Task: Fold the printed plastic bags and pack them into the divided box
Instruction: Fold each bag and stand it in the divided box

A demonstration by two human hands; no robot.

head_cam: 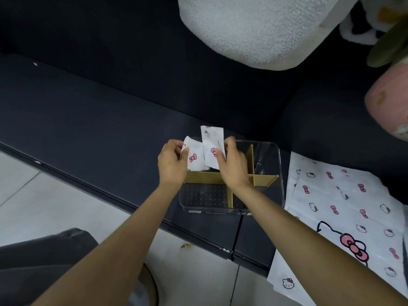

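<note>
A clear plastic box (280, 173) with tan cross dividers (262, 180) sits on a dark sofa seat. Two folded white bags printed with pink bows stand in its far left compartment. My left hand (171, 164) pinches the shorter folded bag (195, 160) at its left edge. My right hand (231, 164) grips the taller folded bag (212, 142), which sticks up above the box rim. Flat unfolded printed bags (344, 208) lie in a pile to the right of the box.
A white textured cushion (254, 29) lies on the sofa behind the box. A pink plush object (388, 102) and green leaves are at the right edge. Pale tiled floor (44, 206) runs along the sofa's front edge; a dark object sits at the lower left.
</note>
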